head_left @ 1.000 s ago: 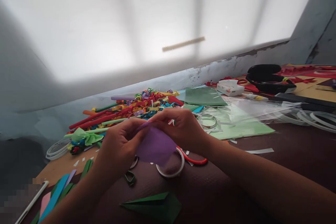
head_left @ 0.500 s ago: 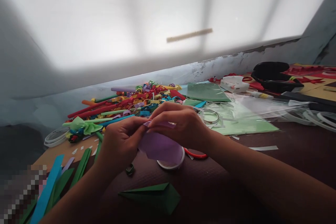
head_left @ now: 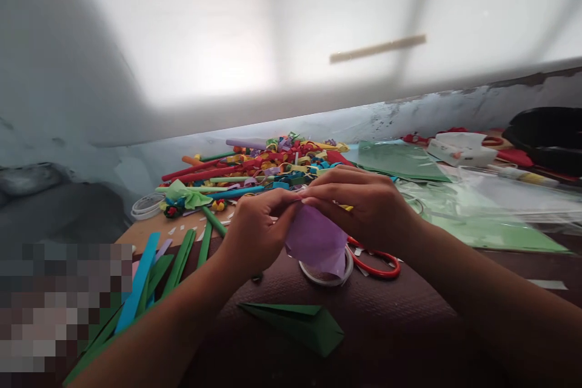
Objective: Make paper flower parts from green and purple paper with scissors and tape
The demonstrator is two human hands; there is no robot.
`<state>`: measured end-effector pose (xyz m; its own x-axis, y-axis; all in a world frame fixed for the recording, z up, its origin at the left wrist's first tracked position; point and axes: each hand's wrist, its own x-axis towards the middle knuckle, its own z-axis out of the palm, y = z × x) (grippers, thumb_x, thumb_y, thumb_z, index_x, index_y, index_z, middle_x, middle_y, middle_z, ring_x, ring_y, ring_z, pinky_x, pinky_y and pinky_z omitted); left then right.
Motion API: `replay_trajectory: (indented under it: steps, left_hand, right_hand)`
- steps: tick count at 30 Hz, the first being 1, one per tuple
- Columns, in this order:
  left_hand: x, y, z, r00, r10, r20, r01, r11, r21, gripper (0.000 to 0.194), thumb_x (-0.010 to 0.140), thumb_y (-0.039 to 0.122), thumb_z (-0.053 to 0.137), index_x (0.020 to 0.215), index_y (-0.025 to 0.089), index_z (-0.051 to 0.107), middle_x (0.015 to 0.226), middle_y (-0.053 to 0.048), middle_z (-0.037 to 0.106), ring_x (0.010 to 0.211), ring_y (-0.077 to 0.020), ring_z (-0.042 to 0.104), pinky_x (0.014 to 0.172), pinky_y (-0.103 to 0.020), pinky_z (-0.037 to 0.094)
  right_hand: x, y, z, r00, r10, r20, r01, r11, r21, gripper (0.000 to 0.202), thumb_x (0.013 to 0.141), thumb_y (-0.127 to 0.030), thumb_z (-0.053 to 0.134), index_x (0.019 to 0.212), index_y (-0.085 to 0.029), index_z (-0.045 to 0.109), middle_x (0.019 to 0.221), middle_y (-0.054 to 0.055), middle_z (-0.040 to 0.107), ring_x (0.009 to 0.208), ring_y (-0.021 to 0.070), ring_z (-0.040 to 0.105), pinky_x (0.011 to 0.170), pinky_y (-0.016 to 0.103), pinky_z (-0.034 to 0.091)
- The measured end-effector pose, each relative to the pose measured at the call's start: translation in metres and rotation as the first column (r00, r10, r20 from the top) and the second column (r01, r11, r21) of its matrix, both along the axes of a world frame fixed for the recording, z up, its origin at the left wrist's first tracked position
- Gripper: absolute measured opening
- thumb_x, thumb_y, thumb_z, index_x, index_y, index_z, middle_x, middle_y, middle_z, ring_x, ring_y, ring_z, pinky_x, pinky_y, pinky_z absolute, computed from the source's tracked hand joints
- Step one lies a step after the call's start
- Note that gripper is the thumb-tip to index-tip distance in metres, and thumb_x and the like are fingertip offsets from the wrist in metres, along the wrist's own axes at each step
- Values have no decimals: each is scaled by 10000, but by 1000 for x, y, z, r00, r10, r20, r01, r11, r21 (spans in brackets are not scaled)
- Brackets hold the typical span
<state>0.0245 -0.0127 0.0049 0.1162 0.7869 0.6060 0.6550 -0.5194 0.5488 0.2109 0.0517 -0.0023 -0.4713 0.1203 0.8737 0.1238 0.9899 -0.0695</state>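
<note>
A piece of purple paper (head_left: 316, 239) hangs between my two hands above the table. My left hand (head_left: 261, 227) pinches its top edge between thumb and fingers. Right beside it, my right hand (head_left: 364, 200) grips the same edge, and the fingertips of both hands meet. Behind the paper lies a white tape roll (head_left: 326, 282), partly covered. Red-handled scissors (head_left: 379, 273) rest under my right hand, their blades hidden. Nearer to me is a folded dark green paper (head_left: 304, 324), lying flat and pointed at its left end.
Green paper strips (head_left: 179, 260) and a blue strip (head_left: 140, 279) lie at the left. A heap of colourful paper chains and rolled tubes (head_left: 254, 167) spreads along the wall. To the right are light green sheets (head_left: 491, 224) and a white tissue box (head_left: 468, 148).
The view has turned left, so everything sits farther right. My fingertips have drawn together on the purple paper's top edge, and more of the red scissor handle shows.
</note>
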Motion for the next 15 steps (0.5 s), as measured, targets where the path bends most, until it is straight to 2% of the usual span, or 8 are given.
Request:
replay_trajectory:
  steps: [3,6,11,13,15]
  left_hand:
    - [-1,0,-4,999,6,-40,-3,997,73,206,889,176,611,983,218,790,921,8,816,827,-148,749,761,-221,521]
    - [-3,0,-6,997,7,-71,1,993,117,198,897,183,608,980,197,787,894,-12,816,800,-156,755,731,-231,518]
    - [-3,2,-9,995,-15,-103,27,993,115,181,905,185,603,950,196,777,860,-10,811,746,-143,744,685,-231,528]
    - [-3,0,0,991,-52,-123,63,994,89,164,890,193,625,975,199,766,900,-1,810,768,-133,744,693,-217,546]
    - [-6,-6,22,992,-59,-111,70,993,99,184,879,243,648,1029,195,744,958,-2,802,809,-132,742,711,-214,563]
  right_hand:
    - [2,-1,2,999,-8,43,8,1000,0,144,967,-177,631,986,-183,773,941,80,775,812,172,708,731,313,584]
    - [3,-4,4,998,-23,64,22,1000,11,130,958,-197,653,963,-180,782,931,79,785,793,178,718,719,316,592]
    - [3,-5,5,996,-5,91,6,1000,-7,143,952,-179,653,973,-199,792,960,70,794,812,178,740,728,301,601]
    - [5,-2,4,999,-33,25,34,999,-20,124,927,-164,681,948,-208,796,932,61,796,794,175,744,703,286,597]
    - [7,3,3,988,-129,-86,125,991,-46,99,900,-178,717,912,-233,798,883,41,798,751,175,743,670,285,589]
